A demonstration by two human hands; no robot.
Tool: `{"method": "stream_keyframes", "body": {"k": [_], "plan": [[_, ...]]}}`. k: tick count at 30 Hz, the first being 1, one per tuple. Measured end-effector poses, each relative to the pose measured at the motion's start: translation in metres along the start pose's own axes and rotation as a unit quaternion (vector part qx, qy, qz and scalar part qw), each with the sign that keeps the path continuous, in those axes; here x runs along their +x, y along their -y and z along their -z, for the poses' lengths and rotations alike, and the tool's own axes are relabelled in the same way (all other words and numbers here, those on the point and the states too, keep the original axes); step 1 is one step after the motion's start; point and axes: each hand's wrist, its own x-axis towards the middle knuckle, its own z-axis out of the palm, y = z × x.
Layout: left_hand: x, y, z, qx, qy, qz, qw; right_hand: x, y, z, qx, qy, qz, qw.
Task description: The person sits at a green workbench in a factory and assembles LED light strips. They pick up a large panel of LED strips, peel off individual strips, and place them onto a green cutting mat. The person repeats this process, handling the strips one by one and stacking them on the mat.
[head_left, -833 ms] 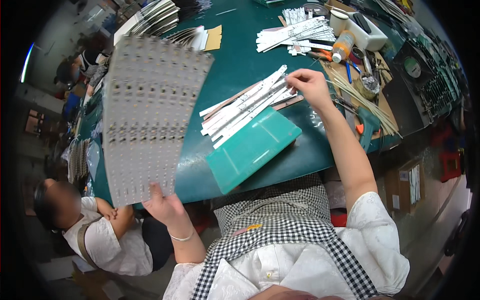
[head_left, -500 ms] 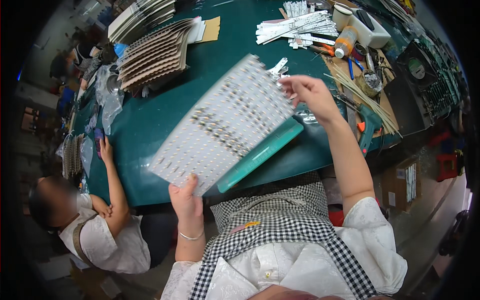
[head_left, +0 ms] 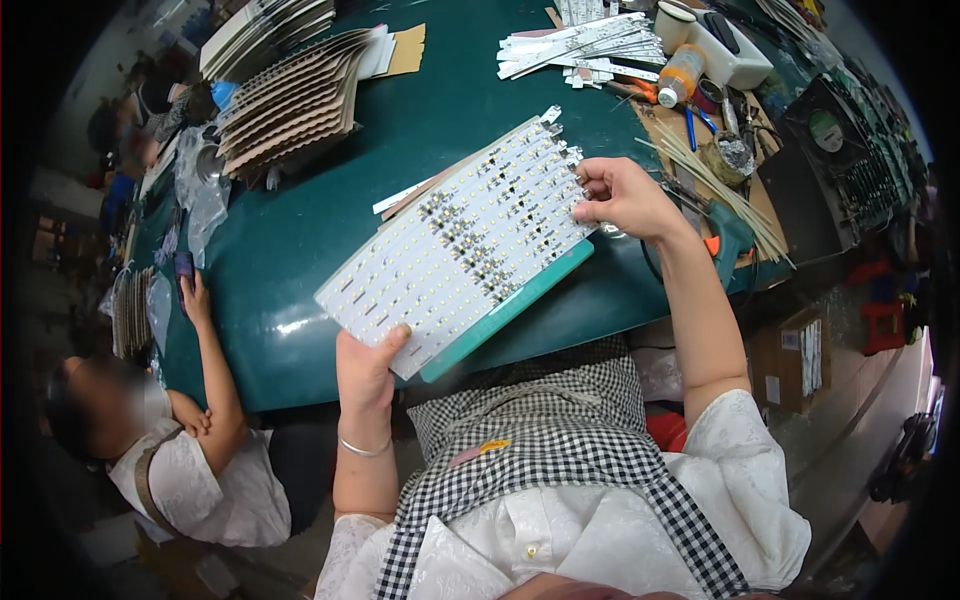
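Note:
A white panel of LED strips (head_left: 400,270), dotted with rows of small yellowish chips and with notched tabs at its right end, is held tilted over the table. My left hand (head_left: 368,365) grips its near left corner, thumb on top and the other fingers hidden below. At the notched end, my right hand (head_left: 625,200) is closed in a pinch on the panel's edge. Beneath the panel's near side lies a flat teal-green piece (head_left: 520,310). A pale strip and a brownish sheet (head_left: 430,190) peek out past its far side.
Loose white LED strips (head_left: 580,45) lie at the far right, with a bottle (head_left: 682,75) and a glue gun (head_left: 730,232) nearby. Thin sticks (head_left: 720,190) rest on cardboard. Stacked notched panels (head_left: 290,100) stand far left. Another person (head_left: 190,450) sits at left holding a phone (head_left: 184,266).
The LED panel has swung flatter, its face now sharp and its dark component rows plain. My right hand has come down onto its notched end; the pale strip behind has come into sight.

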Motion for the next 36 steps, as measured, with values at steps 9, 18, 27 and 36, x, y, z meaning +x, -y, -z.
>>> {"method": "stream_keyframes", "body": {"k": [9,18,27,36], "plan": [[-0.002,0.009,0.008,0.01,-0.009,0.034,0.999,-0.006,-0.004,-0.009,-0.05,-0.049,-0.001,0.998],[-0.013,0.005,-0.002,0.059,-0.002,-0.011,0.998,-0.007,-0.003,-0.006,-0.084,-0.03,0.03,0.996],[-0.027,0.024,0.0,0.258,0.009,-0.208,0.943,-0.027,-0.017,-0.015,-0.124,-0.127,0.145,0.974],[-0.024,0.023,-0.002,0.493,0.017,-0.405,0.77,-0.036,-0.027,-0.026,-0.143,-0.207,0.21,0.945]]}}
